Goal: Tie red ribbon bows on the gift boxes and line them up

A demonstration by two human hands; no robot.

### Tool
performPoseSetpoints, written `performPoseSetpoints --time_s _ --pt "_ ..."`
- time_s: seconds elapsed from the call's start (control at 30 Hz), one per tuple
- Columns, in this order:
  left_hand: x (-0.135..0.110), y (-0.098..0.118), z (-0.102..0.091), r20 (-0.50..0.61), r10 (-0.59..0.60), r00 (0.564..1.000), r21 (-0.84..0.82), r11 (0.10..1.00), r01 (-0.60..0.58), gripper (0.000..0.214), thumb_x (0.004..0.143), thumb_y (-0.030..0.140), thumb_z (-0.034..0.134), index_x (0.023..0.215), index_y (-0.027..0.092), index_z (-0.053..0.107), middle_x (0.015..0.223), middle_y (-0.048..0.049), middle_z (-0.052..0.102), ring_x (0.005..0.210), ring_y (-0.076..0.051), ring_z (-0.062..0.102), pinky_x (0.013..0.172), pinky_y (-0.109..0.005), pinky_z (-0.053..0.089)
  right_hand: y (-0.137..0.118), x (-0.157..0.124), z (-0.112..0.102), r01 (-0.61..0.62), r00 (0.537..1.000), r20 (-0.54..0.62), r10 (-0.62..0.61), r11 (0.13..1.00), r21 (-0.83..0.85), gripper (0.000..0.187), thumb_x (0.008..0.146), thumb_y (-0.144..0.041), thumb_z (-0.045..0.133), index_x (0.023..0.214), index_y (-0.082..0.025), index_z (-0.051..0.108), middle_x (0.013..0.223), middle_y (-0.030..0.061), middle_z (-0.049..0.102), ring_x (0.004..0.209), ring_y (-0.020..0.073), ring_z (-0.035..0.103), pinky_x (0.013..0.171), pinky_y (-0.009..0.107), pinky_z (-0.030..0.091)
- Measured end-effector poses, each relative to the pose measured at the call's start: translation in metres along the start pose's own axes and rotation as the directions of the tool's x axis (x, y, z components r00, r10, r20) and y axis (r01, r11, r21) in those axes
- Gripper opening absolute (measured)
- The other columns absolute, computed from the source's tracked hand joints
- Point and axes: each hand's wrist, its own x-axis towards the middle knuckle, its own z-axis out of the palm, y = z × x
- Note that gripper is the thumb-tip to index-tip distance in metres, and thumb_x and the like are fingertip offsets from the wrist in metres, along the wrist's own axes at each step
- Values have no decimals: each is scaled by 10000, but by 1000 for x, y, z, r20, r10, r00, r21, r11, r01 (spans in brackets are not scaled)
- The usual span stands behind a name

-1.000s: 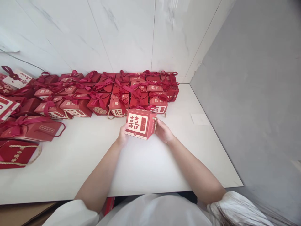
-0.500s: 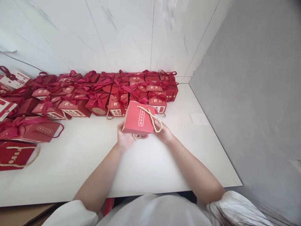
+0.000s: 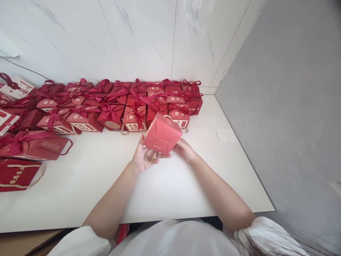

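A red gift box (image 3: 163,134) is held up above the white table, tilted so that its flat bottom with folded flaps faces me. My left hand (image 3: 141,156) supports it from the left and below, with the thumb along the box's left edge. A loop of gold rope handle (image 3: 151,155) hangs over the left palm. On the other side, my right hand (image 3: 185,150) grips the box at its lower right edge; its fingertips are partly hidden behind the box. Another bit of gold cord shows at the box's top edge.
Several red boxes with ribbon bows (image 3: 109,115) stand in rows along the tiled wall. At the left lies a red box with gold rope (image 3: 20,174). The white table (image 3: 170,192) meets a grey wall (image 3: 287,106) on the right. A white paper piece (image 3: 226,135) lies there.
Both hands have turned the box over, so its bottom has come into view in place of the printed side. The gold loop now lies in the left palm.
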Motion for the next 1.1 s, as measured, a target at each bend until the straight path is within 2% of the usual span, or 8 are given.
performPoseSetpoints --time_s 0.17,0.3,0.47,0.67,0.87,1.1 --pt "-1 2 3 -6 -37 999 -129 991 36 898 798 847 410 1327 137 556 1040 -192 757 1052 -384 714 506 -257 617 2 0 -1 18 1000 16 -18 1000 22 391 914 -532 601 1148 -241 717 1094 67 737 1015 243 668 933 406 513" --pt "-3 4 7 -1 -64 998 -259 964 62 888 891 787 263 1420 94 432 1039 -221 745 1053 -383 712 530 -307 636 6 2 -3 1 1000 0 -1 999 43 366 887 -541 642 1065 -234 733 1001 54 737 948 217 672 908 370 514" --pt "-3 5 8 -13 -91 996 -341 937 81 927 882 798 245 1460 85 374 1009 -243 742 1135 -403 672 519 -312 632 7 2 -4 -19 1000 -4 20 997 70 381 863 -564 660 972 -206 731 888 40 713 833 185 651 846 341 512" --pt "-1 3 8 -31 -99 995 -361 929 81 903 884 787 296 1465 99 369 1027 -241 740 1195 -401 640 513 -287 630 6 3 -4 -34 999 -37 38 995 95 374 861 -543 666 996 -200 728 916 51 733 843 192 661 839 341 513" --pt "-1 3 15 -31 -83 996 -317 946 69 937 876 783 350 1520 104 305 1215 -262 681 1216 -409 622 551 -287 642 10 5 -6 -27 997 -65 35 993 115 360 847 -505 685 1054 -214 733 1011 52 749 914 208 682 881 358 521" --pt "-1 2 16 -45 -79 996 -270 961 64 942 874 771 392 1526 98 298 1193 -256 691 1216 -403 624 583 -295 647 10 4 -6 -32 995 -89 43 992 119 380 827 -511 696 1065 -218 736 1026 57 750 927 217 681 890 366 520"
